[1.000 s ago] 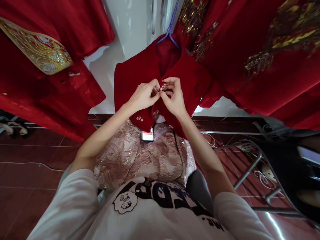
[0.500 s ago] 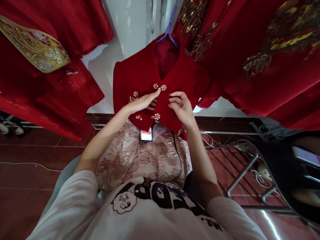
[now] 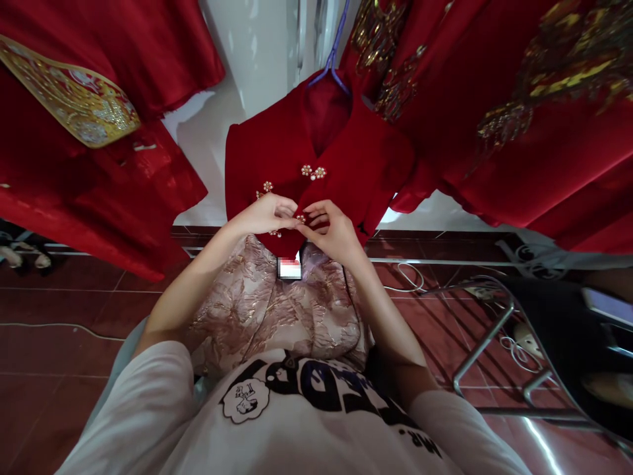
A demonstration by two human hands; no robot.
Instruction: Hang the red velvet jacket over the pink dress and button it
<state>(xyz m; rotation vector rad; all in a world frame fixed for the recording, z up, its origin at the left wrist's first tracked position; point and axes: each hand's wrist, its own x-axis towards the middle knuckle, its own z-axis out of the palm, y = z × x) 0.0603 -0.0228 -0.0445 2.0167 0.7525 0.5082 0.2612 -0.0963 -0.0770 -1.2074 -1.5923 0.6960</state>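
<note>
A short red velvet jacket [image 3: 277, 148] hangs in front of me on a blue hanger [image 3: 330, 63], over a pink brocade skirt [image 3: 277, 310]. A pearl flower clasp [image 3: 313, 172] near the collar is fastened. My left hand [image 3: 264, 216] and my right hand [image 3: 330, 229] meet lower down the front opening. Both pinch a second pearl clasp [image 3: 300, 218] between their fingertips. Another pearl ornament [image 3: 264, 189] shows on the jacket's left panel.
Red embroidered garments hang at the left [image 3: 93, 132] and right [image 3: 519, 119] against a white wall [image 3: 257, 59]. A metal rack [image 3: 499, 330] with a black item stands at the right. White cables [image 3: 413, 277] lie on the dark red tiled floor [image 3: 64, 310].
Both hands let go of the upper clasp, which is now fastened, and moved down the jacket front. They now pinch the lower clasp.
</note>
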